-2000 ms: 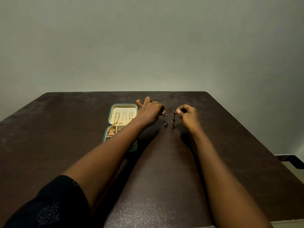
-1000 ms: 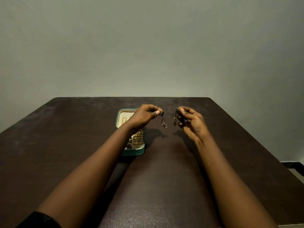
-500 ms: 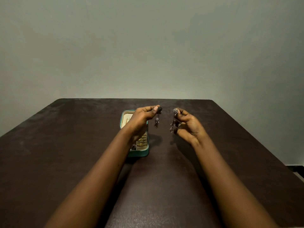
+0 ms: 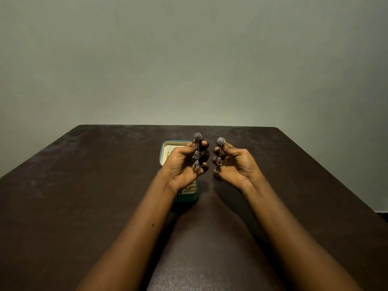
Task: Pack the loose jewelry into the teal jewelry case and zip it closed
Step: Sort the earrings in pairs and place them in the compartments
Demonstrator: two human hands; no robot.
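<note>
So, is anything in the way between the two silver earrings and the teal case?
Nothing visible. The teal case lies open, partly hidden by the left hand, which pinches one earring; the right hand pinches the other earring.

left hand (image 4: 182,165) over open case (image 4: 161,153), table (image 4: 84,185) free either side

The left earring (image 4: 197,136) and the right earring (image 4: 220,141) look like dull grey metal; the table (image 4: 84,185) looks like dark, matt wood.
</note>
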